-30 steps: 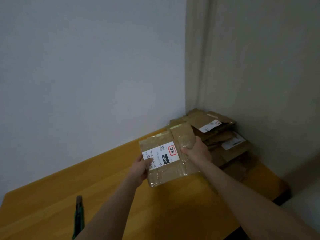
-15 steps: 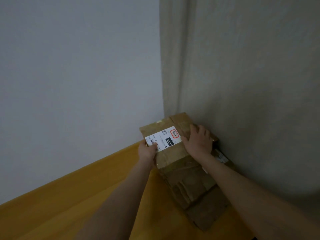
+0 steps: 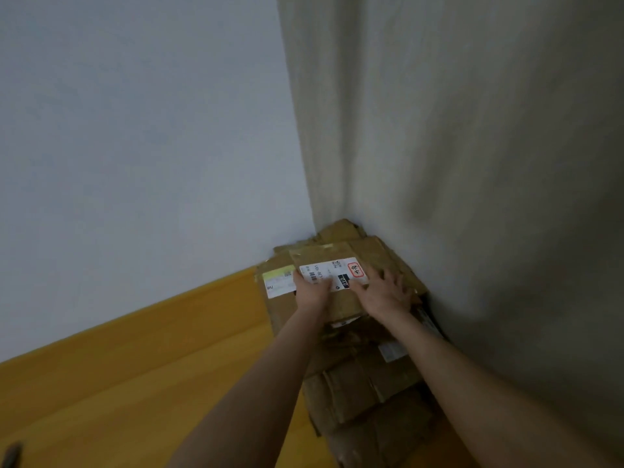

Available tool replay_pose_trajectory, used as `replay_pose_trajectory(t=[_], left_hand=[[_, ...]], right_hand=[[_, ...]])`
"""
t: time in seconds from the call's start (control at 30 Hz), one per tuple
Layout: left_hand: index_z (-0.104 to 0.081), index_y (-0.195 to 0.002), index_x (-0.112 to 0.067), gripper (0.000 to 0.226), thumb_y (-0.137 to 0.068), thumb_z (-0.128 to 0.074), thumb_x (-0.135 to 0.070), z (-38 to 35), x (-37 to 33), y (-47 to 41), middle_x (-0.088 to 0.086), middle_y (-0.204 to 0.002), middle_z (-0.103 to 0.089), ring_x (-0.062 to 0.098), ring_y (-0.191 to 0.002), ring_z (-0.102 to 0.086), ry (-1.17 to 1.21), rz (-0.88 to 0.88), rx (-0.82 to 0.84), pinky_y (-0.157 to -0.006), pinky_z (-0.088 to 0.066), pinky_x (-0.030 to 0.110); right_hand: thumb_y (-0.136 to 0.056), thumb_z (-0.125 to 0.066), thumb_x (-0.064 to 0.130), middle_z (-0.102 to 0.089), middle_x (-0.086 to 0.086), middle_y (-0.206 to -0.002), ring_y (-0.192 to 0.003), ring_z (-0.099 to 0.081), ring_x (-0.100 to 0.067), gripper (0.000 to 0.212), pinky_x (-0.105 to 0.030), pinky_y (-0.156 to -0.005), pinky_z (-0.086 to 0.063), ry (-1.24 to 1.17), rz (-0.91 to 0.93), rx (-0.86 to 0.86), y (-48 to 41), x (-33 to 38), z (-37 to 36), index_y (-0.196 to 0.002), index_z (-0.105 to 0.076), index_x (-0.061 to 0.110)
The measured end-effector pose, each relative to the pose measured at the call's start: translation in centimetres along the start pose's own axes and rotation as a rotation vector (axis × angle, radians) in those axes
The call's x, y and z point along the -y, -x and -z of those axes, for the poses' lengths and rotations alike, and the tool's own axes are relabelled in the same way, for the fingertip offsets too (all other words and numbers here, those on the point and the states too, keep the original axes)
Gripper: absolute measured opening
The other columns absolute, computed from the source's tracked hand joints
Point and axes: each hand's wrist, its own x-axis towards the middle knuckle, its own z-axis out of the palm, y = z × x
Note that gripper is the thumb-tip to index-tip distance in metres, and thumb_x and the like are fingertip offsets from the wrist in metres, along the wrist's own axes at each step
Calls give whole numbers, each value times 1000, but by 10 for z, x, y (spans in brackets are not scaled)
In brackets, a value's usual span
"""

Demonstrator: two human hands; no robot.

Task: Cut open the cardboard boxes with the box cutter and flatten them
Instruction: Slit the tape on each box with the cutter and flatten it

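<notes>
A flattened cardboard box (image 3: 341,304) with a white shipping label (image 3: 332,270) lies on top of a pile of flattened cardboard (image 3: 368,393) in the corner of the yellow wooden table (image 3: 141,383). My left hand (image 3: 312,292) rests on the box's near left part, its fingers lying over the label. My right hand (image 3: 385,293) presses on the box's right side with the fingers spread flat. A dark tip of the box cutter (image 3: 13,454) shows at the bottom left edge, far from both hands.
A grey-white wall (image 3: 152,146) runs along the table's far edge and a second wall (image 3: 472,163) stands on the right, closing in the pile. Another flattened box with a yellow-white label (image 3: 278,282) sticks out left of the top box.
Both hands carried the flattened box from mid-table to the corner and set it on the pile. The right hand went from gripping it to pressing flat on it.
</notes>
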Motion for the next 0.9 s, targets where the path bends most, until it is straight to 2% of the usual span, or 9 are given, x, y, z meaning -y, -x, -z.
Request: replay_pose_trajectory(t=[0.13,0.2,0.27,0.33,0.47,0.57,0.7,0.8,0.9], left_hand=[[-48,-128,-8,48,-87,-70,-17,-14,-2,-3,12,-129,-58,30,-117,-58,-62,81,-33,-97,-51,45],[-49,-124,-8,42,-88,-70,-15,-8,-5,-8,12,-128,-59,30,-117,-58,-118,56,-49,-96,-51,45],[-51,-120,-8,37,-88,-69,-13,6,-14,-13,11,-126,-61,29,-114,-60,-124,4,-50,-95,-52,45],[-52,-123,-6,40,-87,-70,-11,27,-29,-18,12,-127,-61,29,-114,-60,-115,-49,-71,-95,-52,44],[-52,-129,-4,48,-86,-71,-12,67,-37,-25,13,-127,-60,30,-115,-59,-136,-16,-42,-95,-51,43],[-51,-129,-5,52,-84,-74,-18,71,-16,-24,12,-126,-61,30,-113,-60,-250,10,-57,-87,-54,39],[-52,-125,-5,48,-85,-73,-22,59,6,-19,12,-123,-62,28,-110,-62,-360,-4,-95,-86,-56,39],[-44,-129,-4,56,-88,-69,-30,48,4,-15,12,-128,-56,29,-116,-57,-515,-47,-92,-88,-54,37],[-42,-134,-6,73,-84,-67,-53,49,-1,-11,14,-135,-48,32,-124,-49,-815,-93,-132,-99,-48,42]], right_hand=[[-99,-28,52,-21,-5,-157,-144,-16,-33,52,-53,-116,-17,0,16,-13,-15,-15,1,-147,-28,32],[-98,-31,52,-21,-6,-157,-143,-18,-32,53,-51,-115,-21,-17,28,-19,-19,-15,5,-147,-30,32],[-93,-38,62,-18,-7,-158,-144,-16,-33,66,-50,-115,-21,-57,24,-50,-21,-14,11,-149,-26,29],[-79,-49,75,-15,-10,-158,-144,-15,-34,91,-51,-115,-20,-118,-20,-76,-25,-14,19,-151,-21,25],[-61,-57,86,-17,-12,-158,-144,-18,-36,119,-54,-114,-21,-186,-78,41,-32,-15,23,-152,-15,22],[-61,-54,87,-24,-10,-157,-144,-20,-35,116,-56,-113,-23,-175,-53,126,-34,-8,14,-151,-22,21],[-67,-49,87,-23,-11,-156,-144,-19,-35,108,-58,-113,-22,-115,-44,112,-33,-6,1,-150,-26,22],[-73,-50,81,-22,-13,-156,-143,-19,-37,104,-57,-114,-20,-68,-40,39,-30,-6,-1,-152,-18,21],[-82,-45,75,-22,-13,-156,-141,-20,-40,90,-58,-113,-20,22,12,-2,-25,6,-1,-152,-14,27]])
